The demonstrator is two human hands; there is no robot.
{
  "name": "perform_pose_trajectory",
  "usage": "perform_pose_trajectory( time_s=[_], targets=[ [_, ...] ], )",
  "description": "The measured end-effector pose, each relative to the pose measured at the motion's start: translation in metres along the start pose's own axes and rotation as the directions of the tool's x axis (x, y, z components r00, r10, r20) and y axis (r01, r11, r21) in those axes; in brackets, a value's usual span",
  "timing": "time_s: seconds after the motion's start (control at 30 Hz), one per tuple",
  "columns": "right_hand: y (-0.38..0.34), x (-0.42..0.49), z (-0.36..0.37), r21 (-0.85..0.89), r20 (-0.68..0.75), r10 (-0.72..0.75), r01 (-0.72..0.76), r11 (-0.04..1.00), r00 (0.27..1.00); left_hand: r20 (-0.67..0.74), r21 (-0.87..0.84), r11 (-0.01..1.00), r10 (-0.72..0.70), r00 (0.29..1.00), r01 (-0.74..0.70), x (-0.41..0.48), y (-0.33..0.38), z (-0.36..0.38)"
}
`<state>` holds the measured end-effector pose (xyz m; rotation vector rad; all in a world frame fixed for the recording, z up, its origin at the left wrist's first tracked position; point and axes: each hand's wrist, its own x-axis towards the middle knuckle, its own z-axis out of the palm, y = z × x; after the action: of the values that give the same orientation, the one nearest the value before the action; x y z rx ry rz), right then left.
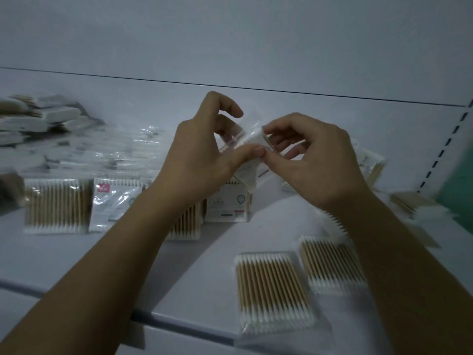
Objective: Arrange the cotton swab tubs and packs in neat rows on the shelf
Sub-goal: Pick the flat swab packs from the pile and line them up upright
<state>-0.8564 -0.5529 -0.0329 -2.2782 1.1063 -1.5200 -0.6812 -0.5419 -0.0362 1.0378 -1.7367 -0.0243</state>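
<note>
Both hands, left hand (202, 149) and right hand (314, 155), pinch one clear swab pack (247, 139) between them above the shelf (76, 262). A partial row (58, 206) stands behind; loose packs (273, 288) and a heap (38, 124) seemingly remain unsorted.

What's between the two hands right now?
A clear cotton swab pack, pinched by the left hand and the right hand; the head view shows it.

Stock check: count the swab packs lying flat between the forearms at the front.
2: near pack by the shelf edge; far pack right of it, partly behind the right forearm. More may hide under that arm.
</note>
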Motion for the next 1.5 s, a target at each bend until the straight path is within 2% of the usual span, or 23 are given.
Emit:
perform_pose_trajectory(
  time_s=[0.17,0.3,0.43,0.57,0.73,1.0,1.17,1.43,1.5],
  targets=[
    [0.001,-0.001,0.0,0.082,0.054,0.052,-0.056,0.995,0.997,0.054,0.059,0.984,0.168,0.984,-0.171,0.003,-0.001,-0.008],
    [0.0,-0.003,0.001,0.02,0.144,0.038,-0.041,0.999,0.989,0.14,-0.017,0.989,0.147,0.979,-0.146,0.007,0.004,-0.009],
    [0.0,-0.007,0.005,-0.014,0.241,0.081,-0.08,0.997,0.967,0.294,0.144,0.983,0.066,0.954,-0.112,0.003,0.0,-0.02],
    [0.001,-0.005,0.011,-0.047,0.295,0.099,-0.089,0.995,0.95,0.411,0.489,0.831,0.047,0.911,-0.264,-0.002,-0.003,-0.031],
    [0.008,-0.011,0.018,-0.196,0.422,0.135,-0.055,0.979,0.897,0.527,0.596,0.704,0.019,0.85,-0.386,-0.014,0.003,-0.024],
    [0.007,-0.007,0.021,-0.288,0.457,0.112,0.027,0.957,0.882,0.529,0.652,0.661,-0.044,0.848,-0.372,-0.017,0.004,-0.023],
    [0.005,-0.007,0.018,-0.294,0.457,0.118,0.024,0.956,0.882,0.504,0.622,0.725,-0.084,0.86,-0.294,-0.019,0.004,-0.02],
    [-0.021,-0.005,-0.001,-0.446,0.491,0.193,0.054,0.893,0.85,0.504,0.773,0.461,-0.03,0.863,-0.435,-0.018,0.016,-0.012],
    [-0.034,-0.017,-0.019,-0.433,0.568,0.212,0.071,0.898,0.795,0.508,0.769,0.439,0.021,0.861,-0.464,-0.022,0.02,-0.012]
  ],
)
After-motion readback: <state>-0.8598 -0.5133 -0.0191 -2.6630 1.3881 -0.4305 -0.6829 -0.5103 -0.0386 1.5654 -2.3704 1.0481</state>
